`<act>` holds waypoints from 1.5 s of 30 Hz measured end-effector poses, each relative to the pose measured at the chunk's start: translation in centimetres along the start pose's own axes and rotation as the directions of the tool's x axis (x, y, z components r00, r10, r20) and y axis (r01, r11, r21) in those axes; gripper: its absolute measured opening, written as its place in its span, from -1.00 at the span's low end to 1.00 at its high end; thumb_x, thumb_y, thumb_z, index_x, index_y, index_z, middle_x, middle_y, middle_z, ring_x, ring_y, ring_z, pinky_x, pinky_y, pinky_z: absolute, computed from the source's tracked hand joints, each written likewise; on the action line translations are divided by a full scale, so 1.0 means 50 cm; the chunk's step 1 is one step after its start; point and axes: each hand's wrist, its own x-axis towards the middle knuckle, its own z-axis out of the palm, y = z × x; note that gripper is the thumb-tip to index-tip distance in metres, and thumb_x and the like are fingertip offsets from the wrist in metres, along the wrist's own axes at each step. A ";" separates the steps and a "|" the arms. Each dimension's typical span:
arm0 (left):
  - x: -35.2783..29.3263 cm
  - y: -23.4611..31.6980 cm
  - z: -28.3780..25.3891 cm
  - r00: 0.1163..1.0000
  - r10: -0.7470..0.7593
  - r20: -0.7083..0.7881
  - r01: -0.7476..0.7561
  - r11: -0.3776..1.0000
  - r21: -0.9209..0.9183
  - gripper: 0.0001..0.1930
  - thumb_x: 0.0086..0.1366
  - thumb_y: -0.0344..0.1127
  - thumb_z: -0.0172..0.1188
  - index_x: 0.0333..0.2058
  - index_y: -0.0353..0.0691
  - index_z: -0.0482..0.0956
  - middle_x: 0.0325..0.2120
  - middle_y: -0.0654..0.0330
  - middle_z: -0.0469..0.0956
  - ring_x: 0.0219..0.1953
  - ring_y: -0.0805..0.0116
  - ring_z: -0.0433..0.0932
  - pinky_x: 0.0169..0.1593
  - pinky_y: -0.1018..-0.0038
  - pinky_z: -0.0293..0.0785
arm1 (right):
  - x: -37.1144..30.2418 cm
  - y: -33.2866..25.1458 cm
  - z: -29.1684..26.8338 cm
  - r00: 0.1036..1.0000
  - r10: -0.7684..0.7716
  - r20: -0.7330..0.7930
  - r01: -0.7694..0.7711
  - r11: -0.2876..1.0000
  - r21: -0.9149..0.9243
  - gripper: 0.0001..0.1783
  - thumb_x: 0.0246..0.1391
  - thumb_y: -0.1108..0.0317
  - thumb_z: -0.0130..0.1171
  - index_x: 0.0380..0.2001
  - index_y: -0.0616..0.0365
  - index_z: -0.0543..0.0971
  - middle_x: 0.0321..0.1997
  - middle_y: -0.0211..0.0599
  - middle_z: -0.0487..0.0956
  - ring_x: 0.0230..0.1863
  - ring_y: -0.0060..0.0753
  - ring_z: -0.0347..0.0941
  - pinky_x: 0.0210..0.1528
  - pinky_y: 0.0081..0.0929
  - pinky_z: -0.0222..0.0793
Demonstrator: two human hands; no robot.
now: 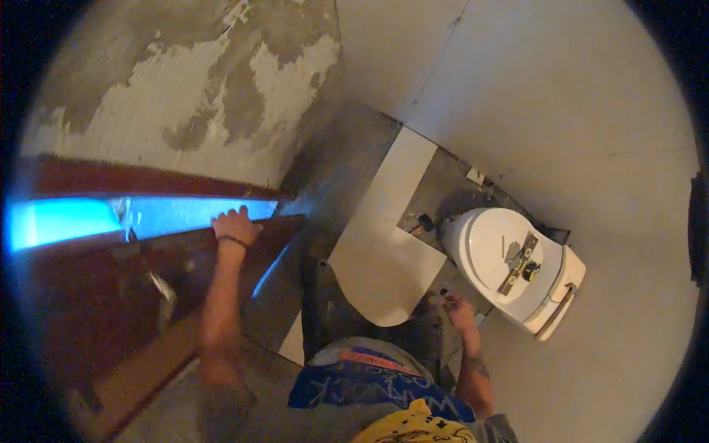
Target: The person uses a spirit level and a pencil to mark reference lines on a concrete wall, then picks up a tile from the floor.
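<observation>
My left hand [236, 225] is closed over the edge of a dark red door [96, 303] that stands ajar. Bright blue light comes through the gap between the door and its red frame [133, 177]. Low by my right leg, my right hand [461, 313] has its fingers curled at a small dark thing [444, 293], too small to name. The white toilet [486, 240] is close to that hand, lid down. On the lid lie a spirit level [519, 264], a small yellow-and-black item [530, 272] and a flat grey piece [513, 252].
Pale floor tiles [384, 251] run across the dark, rough floor [340, 162], partly between my legs. Debris and a dark object [425, 221] lie beside the toilet. Patchy plaster covers the far-left wall [192, 88]; large light panels form the right wall [561, 96].
</observation>
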 end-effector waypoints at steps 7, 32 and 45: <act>0.044 -0.064 0.084 0.968 0.177 -0.180 -0.098 0.920 0.378 -0.77 0.29 -0.24 -0.08 -0.18 0.01 0.56 -0.25 0.17 0.61 -0.17 0.17 0.59 -0.11 0.21 0.43 | 0.031 0.014 -0.399 0.816 -0.520 -0.252 0.479 0.853 -0.209 -0.76 0.03 0.43 0.17 -0.19 0.17 0.51 -0.33 -0.16 0.54 -0.30 -0.24 0.48 -0.21 -0.40 0.37; 0.337 0.565 -0.802 -0.069 0.830 -0.553 -0.989 -0.131 -0.072 -0.59 0.23 -0.21 0.18 0.00 -0.28 0.46 -0.08 -0.05 0.52 -0.01 -0.04 0.47 0.08 0.24 0.37 | -0.032 -0.427 -0.102 0.718 0.597 -0.357 -0.406 0.776 0.482 -0.63 0.06 0.17 0.20 -0.19 0.25 0.53 -0.23 -0.04 0.59 -0.18 -0.18 0.55 -0.12 -0.33 0.43; 0.367 0.667 -0.936 -0.516 0.651 -0.556 -0.855 -0.356 0.376 -0.42 0.12 -0.17 0.25 0.10 -0.22 0.34 0.01 -0.11 0.40 0.07 -0.14 0.31 0.14 0.01 0.18 | -0.083 -0.727 0.642 0.705 0.618 0.348 -0.707 0.582 0.401 -0.58 0.07 0.09 0.08 -0.07 0.08 0.52 0.00 -0.09 0.51 0.02 -0.09 0.46 -0.17 -0.04 0.43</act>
